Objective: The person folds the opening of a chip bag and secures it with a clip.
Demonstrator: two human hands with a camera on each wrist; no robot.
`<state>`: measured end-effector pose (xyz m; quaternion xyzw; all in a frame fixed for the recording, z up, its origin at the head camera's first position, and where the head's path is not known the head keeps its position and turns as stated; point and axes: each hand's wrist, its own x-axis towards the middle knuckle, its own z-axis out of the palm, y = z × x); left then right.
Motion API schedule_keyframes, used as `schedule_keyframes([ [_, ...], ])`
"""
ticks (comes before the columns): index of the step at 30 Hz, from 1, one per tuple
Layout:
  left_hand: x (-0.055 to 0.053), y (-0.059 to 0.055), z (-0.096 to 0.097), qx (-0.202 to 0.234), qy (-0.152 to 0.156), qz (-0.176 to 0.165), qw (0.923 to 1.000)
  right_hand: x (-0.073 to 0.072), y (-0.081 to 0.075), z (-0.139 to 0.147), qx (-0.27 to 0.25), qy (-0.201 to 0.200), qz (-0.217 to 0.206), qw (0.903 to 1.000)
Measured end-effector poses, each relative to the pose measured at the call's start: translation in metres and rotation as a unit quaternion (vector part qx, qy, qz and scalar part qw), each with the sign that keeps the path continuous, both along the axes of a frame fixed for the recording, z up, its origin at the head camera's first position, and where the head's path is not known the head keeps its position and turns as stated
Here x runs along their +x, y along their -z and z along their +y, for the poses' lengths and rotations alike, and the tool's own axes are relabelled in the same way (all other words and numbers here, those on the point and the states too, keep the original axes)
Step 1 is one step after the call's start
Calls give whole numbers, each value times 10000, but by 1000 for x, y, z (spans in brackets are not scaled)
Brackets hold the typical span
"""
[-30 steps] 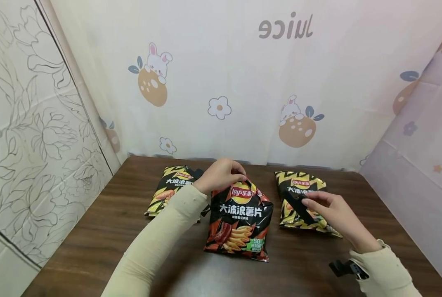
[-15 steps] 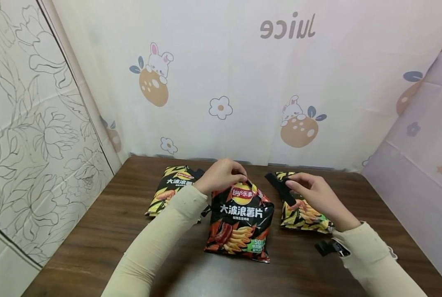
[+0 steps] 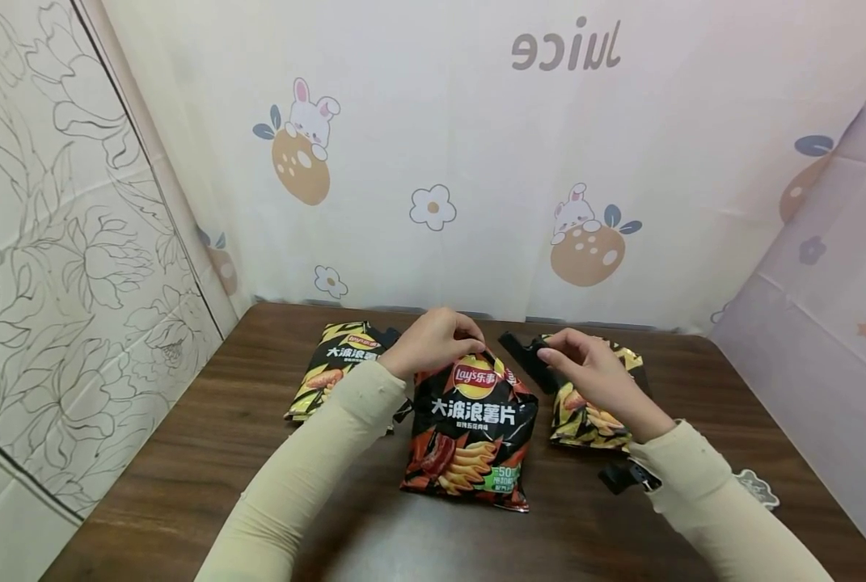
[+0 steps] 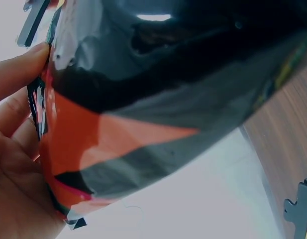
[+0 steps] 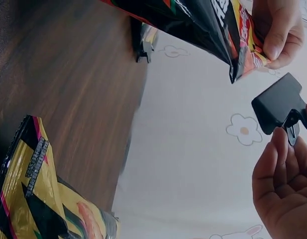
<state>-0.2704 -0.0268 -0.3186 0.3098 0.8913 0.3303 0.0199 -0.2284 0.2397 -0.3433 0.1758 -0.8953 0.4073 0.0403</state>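
Note:
A black and red bag of potato chips (image 3: 469,436) stands at the middle of the table, its top edge folded down. My left hand (image 3: 436,343) pinches that top edge between thumb and fingers; the left wrist view shows the thumb (image 4: 29,64) on the foil. My right hand (image 3: 600,380) holds a wide black bag clip (image 3: 527,364) just right of the bag's top. In the right wrist view the clip (image 5: 278,102) is apart from the bag, with fingertips on its handles. Whether its jaws are spread cannot be made out.
A yellow and black chip bag (image 3: 323,376) lies at the left, a black clip (image 3: 385,335) at its top corner. Another yellow bag (image 3: 585,420) lies at the right, partly behind my right hand. A small scalloped item (image 3: 756,487) lies by the right sleeve. A curtain (image 3: 433,267) backs the table.
My right hand has moved left with the clip, from over the right yellow bag to close beside the top of the middle bag. My left hand stays on the bag.

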Motion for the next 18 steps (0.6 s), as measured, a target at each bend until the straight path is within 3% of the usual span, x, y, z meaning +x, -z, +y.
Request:
schedule_keyframes([
  [9,0,0,0,17,15,-10,10000,-2,5,-7,50,-221,-9,9997],
  [18,1,0,-1,55,99,-20,9999,0,6,-11,60,-340,509,9981],
])
